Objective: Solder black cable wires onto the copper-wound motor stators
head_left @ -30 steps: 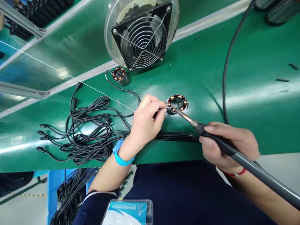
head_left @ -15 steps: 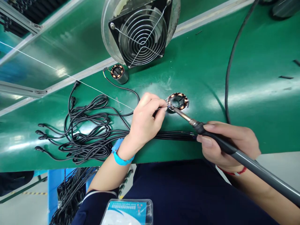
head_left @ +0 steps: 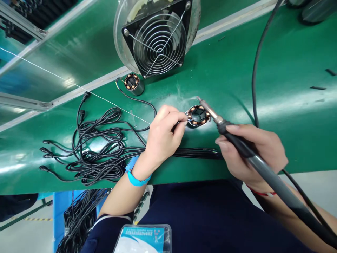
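A small ring-shaped stator (head_left: 198,116) with copper coils sits on the green bench (head_left: 276,80). My left hand (head_left: 163,135) is closed in a pinch on a thin wire at the stator's left rim. A thin solder wire (head_left: 79,86) runs from the upper left toward that hand. My right hand (head_left: 250,151) grips the dark handle of a soldering iron (head_left: 237,140). Its metal tip is raised above the stator's far right edge, and faint smoke hangs over the coil.
A black fan with a wire grille (head_left: 158,37) stands behind the stator. A second stator (head_left: 133,83) with a black lead lies to its left. A tangle of black cables (head_left: 97,147) covers the bench left of my hand. A thick cord (head_left: 256,70) runs up the right side.
The soldering iron's tip has lifted off the stator's left rim and swung up to the right. My right hand rose with it. My left hand kept its pinch.
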Tool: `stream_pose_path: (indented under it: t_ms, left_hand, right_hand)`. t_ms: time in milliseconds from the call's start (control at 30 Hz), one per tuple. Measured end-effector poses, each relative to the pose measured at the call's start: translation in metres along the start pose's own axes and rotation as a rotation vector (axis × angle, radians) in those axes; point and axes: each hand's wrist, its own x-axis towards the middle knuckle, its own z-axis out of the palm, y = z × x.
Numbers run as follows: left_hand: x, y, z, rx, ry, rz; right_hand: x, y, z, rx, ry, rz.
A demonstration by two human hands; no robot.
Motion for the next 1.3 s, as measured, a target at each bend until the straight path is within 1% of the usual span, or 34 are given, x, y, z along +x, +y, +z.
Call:
stream_pose_path:
  t_ms: [133, 200, 333, 400, 433, 533, 633, 833, 900, 967, 1000, 1067, 1133, 1167, 1200, 1233, 1267, 1300]
  left_hand:
    - [0.0, 0.0, -0.001, -0.014, 0.002, -0.002]
    - [0.001, 0.001, -0.001, -0.017, -0.001, -0.004]
    - [0.001, 0.002, -0.001, -0.002, -0.001, -0.017]
    - [0.001, 0.002, -0.001, 0.001, 0.002, -0.019]
    - [0.001, 0.002, -0.001, 0.002, 0.002, -0.019]
    - [0.001, 0.002, -0.001, 0.003, -0.001, -0.019]
    - [0.0, 0.001, -0.001, 0.009, -0.015, -0.02]
    - [0.003, 0.003, 0.007, 0.053, 0.005, 0.037]
    - [0.003, 0.004, 0.008, 0.023, 0.0, 0.016]
    - [0.002, 0.003, 0.005, -0.067, -0.026, -0.086]
    - [0.002, 0.002, 0.003, -0.142, -0.042, -0.179]
    - [0.002, 0.0, -0.003, -0.345, -0.106, -0.43]
    - [0.004, -0.003, -0.01, -0.568, -0.25, -0.675]
    - [0.006, -0.004, -0.013, -0.664, -0.338, -0.761]
    - [0.008, -0.004, -0.016, -0.741, -0.41, -0.82]
    - [0.009, -0.004, -0.018, -0.801, -0.45, -0.859]
    - [0.011, -0.004, -0.019, -0.844, -0.451, -0.889]
    - [0.012, -0.004, -0.02, -0.872, -0.42, -0.914]
  right_hand:
    - [0.013, -0.007, 0.002, -0.028, -0.047, 0.104]
    - [0.024, -0.01, 0.002, -0.056, -0.09, 0.123]
    - [0.048, -0.006, 0.004, -0.121, -0.277, 0.131]
    - [0.055, -0.001, 0.007, -0.123, -0.37, 0.142]
    - [0.056, 0.002, 0.009, -0.119, -0.393, 0.147]
    - [0.054, 0.008, 0.015, -0.093, -0.396, 0.163]
    - [0.05, 0.012, 0.019, -0.063, -0.358, 0.156]
    - [0.048, 0.015, 0.023, -0.033, -0.315, 0.144]
    - [0.047, 0.017, 0.023, -0.03, -0.314, 0.14]
    - [0.046, 0.018, 0.022, -0.026, -0.304, 0.123]
    - [0.045, 0.019, 0.021, -0.026, -0.296, 0.113]
    - [0.044, 0.02, 0.021, -0.027, -0.286, 0.101]
    - [0.043, 0.021, 0.021, -0.025, -0.305, 0.1]
    - [0.043, 0.021, 0.021, -0.019, -0.328, 0.098]
    - [0.044, 0.021, 0.022, -0.014, -0.352, 0.092]
    - [0.044, 0.021, 0.023, -0.013, -0.374, 0.079]
    - [0.045, 0.021, 0.024, -0.015, -0.39, 0.062]
    - [0.046, 0.021, 0.025, -0.021, -0.402, 0.048]
